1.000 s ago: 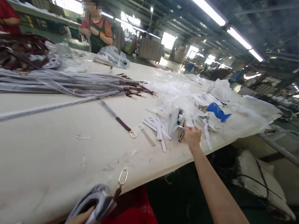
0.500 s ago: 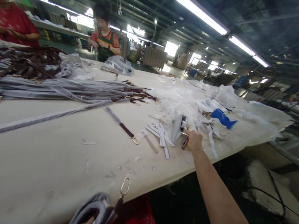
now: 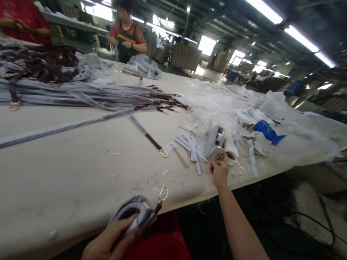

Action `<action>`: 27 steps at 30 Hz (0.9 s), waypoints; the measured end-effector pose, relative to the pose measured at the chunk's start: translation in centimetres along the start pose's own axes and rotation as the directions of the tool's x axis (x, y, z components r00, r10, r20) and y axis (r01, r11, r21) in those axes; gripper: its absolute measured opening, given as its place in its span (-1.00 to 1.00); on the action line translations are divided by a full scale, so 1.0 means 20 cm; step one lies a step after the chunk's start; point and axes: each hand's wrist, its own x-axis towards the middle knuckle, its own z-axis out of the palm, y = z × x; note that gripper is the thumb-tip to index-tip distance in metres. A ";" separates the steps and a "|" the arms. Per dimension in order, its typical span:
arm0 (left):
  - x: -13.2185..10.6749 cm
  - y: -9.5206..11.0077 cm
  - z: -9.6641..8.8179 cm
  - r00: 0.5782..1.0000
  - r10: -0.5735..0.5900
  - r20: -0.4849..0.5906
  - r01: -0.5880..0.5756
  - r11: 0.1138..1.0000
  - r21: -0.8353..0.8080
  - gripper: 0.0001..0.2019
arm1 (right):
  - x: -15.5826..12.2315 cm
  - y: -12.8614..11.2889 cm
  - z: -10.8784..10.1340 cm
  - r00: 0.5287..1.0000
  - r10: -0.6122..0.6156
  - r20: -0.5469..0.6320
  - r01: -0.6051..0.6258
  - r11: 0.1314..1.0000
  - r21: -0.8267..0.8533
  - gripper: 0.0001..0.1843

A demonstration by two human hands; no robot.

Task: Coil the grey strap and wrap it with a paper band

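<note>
My left hand (image 3: 109,234) is wrapped round a coiled strap (image 3: 136,212) sleeved in greyish plastic, held at the table's near edge. From the coil a short dark brown end sticks up with a gold oval clasp (image 3: 163,193). My right hand (image 3: 219,173) is closed in a pinch just in front of a tape dispenser (image 3: 215,143); whatever lies between those fingers is too small to make out. Beside that hand is a tape roll (image 3: 230,157) with a brown core. White paper strips (image 3: 193,149) lie left of the dispenser.
Long sleeved straps (image 3: 98,97) are bundled across the table (image 3: 69,182), with a brown strap pile (image 3: 51,64) behind. One short strap (image 3: 151,140) lies apart. Clear plastic film (image 3: 213,109) and a blue piece (image 3: 268,132) are at right. Two people stand across the table.
My right hand has drawn back from the dispenser, toward me. My left hand has lifted the coiled strap up and to the right, further into view. The camera view has shifted slightly.
</note>
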 end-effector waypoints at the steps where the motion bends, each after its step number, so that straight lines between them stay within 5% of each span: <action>1: 0.02 0.02 0.00 1.000 0.010 0.008 -0.010 1.000 0.010 -0.74 | -0.05 -0.02 -0.01 0.999 -0.019 0.038 0.019 1.000 0.003 -0.66; 6: 0.11 0.11 0.04 0.998 0.051 -0.039 -0.047 0.993 0.105 -0.78 | -0.52 -0.14 -0.13 0.922 -0.088 0.378 0.060 0.995 0.086 -0.67; 10: 0.13 0.16 0.09 0.992 0.107 -0.071 -0.089 0.972 0.218 -0.72 | -0.95 -0.27 -0.20 0.579 -0.127 0.805 0.021 0.990 0.141 -0.82; 12: 0.11 0.17 0.10 0.979 0.169 -0.111 -0.132 0.950 0.282 -0.69 | -1.09 -0.30 -0.17 0.499 -0.114 0.859 -0.011 0.990 0.138 -0.80; 14: 0.09 0.16 0.11 0.965 0.226 -0.134 -0.172 0.930 0.326 -0.65 | -1.17 -0.30 -0.12 0.503 -0.081 0.861 -0.047 0.992 0.121 -0.77; 23: 0.02 0.10 0.13 0.902 0.409 -0.142 -0.290 0.815 0.501 -0.53 | -1.32 -0.20 0.03 0.676 0.160 0.719 -0.236 0.972 0.006 -0.58; 27: 0.00 0.07 0.14 0.873 0.477 -0.098 -0.340 0.741 0.579 -0.51 | -1.37 -0.16 0.07 0.666 0.291 0.687 -0.437 0.898 0.043 -0.55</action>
